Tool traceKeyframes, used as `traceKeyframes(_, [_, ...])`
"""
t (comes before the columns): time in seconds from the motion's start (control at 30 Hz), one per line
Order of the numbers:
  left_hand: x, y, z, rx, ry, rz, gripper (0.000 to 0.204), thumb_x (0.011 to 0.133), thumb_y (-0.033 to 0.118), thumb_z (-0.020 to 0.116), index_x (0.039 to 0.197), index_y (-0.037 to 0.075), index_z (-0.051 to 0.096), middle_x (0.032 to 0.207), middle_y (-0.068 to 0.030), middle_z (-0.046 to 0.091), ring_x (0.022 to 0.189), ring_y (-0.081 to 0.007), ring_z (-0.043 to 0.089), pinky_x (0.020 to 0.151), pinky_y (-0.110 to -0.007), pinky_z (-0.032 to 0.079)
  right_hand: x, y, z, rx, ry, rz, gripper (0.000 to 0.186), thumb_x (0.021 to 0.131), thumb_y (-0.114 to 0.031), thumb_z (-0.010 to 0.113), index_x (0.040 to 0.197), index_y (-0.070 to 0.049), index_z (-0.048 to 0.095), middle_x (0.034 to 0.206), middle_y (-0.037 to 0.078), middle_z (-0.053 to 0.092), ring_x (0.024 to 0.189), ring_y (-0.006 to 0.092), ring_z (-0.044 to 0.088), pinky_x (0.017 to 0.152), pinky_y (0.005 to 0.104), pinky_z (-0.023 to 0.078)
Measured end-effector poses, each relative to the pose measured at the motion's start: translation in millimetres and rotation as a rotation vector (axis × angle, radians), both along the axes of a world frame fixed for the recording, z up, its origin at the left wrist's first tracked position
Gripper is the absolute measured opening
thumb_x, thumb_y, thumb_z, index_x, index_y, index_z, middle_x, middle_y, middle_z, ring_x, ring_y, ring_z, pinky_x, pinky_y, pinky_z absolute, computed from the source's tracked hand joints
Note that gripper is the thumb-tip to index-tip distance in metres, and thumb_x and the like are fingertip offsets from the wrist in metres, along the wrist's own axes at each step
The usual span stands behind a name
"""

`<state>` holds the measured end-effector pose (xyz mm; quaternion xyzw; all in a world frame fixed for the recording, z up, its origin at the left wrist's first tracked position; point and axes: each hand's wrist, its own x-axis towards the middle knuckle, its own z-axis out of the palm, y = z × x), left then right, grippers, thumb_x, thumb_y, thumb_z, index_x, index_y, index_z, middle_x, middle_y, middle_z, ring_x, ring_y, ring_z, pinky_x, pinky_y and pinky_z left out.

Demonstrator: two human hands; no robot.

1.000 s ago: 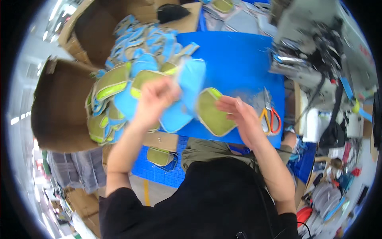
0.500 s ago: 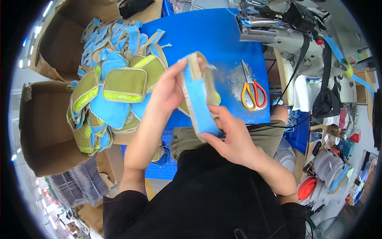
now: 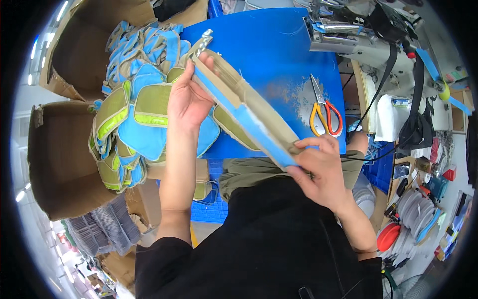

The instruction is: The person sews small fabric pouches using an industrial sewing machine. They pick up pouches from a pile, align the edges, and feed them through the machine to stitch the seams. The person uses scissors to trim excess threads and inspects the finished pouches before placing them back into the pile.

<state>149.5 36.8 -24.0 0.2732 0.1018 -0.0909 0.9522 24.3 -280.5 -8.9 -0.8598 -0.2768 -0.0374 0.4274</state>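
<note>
My left hand [image 3: 190,92] grips the upper end of a long beige and light-blue fabric strip [image 3: 239,109], which has a short black-and-white piece [image 3: 202,44] at its tip. My right hand [image 3: 318,169] pinches the strip's lower end, so it is stretched diagonally over the blue work surface [image 3: 264,45]. Olive fabric pieces with lime edging [image 3: 152,102] and light-blue pieces [image 3: 142,137] are heaped left of my left hand; another olive piece [image 3: 228,127] lies partly under the strip. Orange and yellow handled scissors [image 3: 326,117] lie above my right hand.
A sewing machine [image 3: 368,35] with hanging black straps stands at the upper right. Cardboard boxes [image 3: 59,164] sit at the left, beside a heap of blue and beige strips [image 3: 134,50] and stacked grey pieces [image 3: 104,226]. Stacked plates and tools [image 3: 413,219] are at the lower right.
Both hands have closed on the fabric strip. Since half a second ago, my left hand has moved up and my right hand rightward, drawing the strip out into a longer diagonal.
</note>
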Motion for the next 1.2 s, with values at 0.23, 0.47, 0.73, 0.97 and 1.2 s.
traceKeyframes(0.23, [-0.2,0.7,-1.0,-0.257,-0.017,-0.063,0.042,0.109,0.03,0.05,0.139,0.001,0.056,0.133,-0.0135,0.067,0.128,-0.0254,0.062,0.113,-0.044,0.046,-2.6,-5.1,-8.3,0.115,0.114,-0.071,0.009,0.087,-0.012,0.076,0.092,-0.006,0.072,0.078,0.004,0.067,0.095,0.0249,0.065,0.09,0.0395,0.039])
traceKeyframes(0.47, [-86.5,-104.5,6.9,0.108,0.063,-0.334,0.043,0.108,0.035,0.053,0.14,0.005,0.056,0.131,-0.011,0.068,0.13,-0.031,0.061,0.11,-0.046,0.048,26.2,13.3,-11.7,0.165,0.031,-0.118,0.01,0.085,-0.012,0.076,0.086,-0.005,0.069,0.074,0.007,0.065,0.072,0.0273,0.063,0.075,0.0385,0.044])
traceKeyframes(0.73, [-70.2,-91.2,-2.9,0.214,-0.029,-0.174,0.033,0.105,0.025,0.062,0.132,0.006,0.06,0.124,-0.0136,0.071,0.119,-0.0334,0.067,0.105,-0.046,0.053,21.6,11.6,-11.6,0.466,0.592,-0.173,0.018,0.09,-0.015,0.079,0.092,0.001,0.071,0.074,-0.001,0.064,0.072,0.0044,0.058,0.062,0.0248,0.045])
traceKeyframes(0.97, [-69.1,-88.4,-7.6,0.134,-0.07,-0.126,0.029,0.107,0.024,0.058,0.132,0.009,0.06,0.123,-0.0125,0.071,0.113,-0.031,0.069,0.101,-0.044,0.056,21.2,12.8,-20.0,0.57,0.577,-0.135,0.018,0.091,-0.016,0.077,0.094,0.001,0.072,0.077,0.002,0.066,0.07,0.0063,0.057,0.062,0.0262,0.044])
traceKeyframes(1.2, [-70.4,-82.1,-8.7,0.114,-0.127,-0.102,0.03,0.108,0.023,0.056,0.135,0.011,0.059,0.125,-0.0124,0.071,0.113,-0.0315,0.069,0.099,-0.045,0.058,23.7,10.8,-15.4,0.582,0.616,-0.143,0.018,0.094,-0.017,0.076,0.097,0.001,0.074,0.08,0.0,0.066,0.072,0.0046,0.057,0.061,0.0238,0.042])
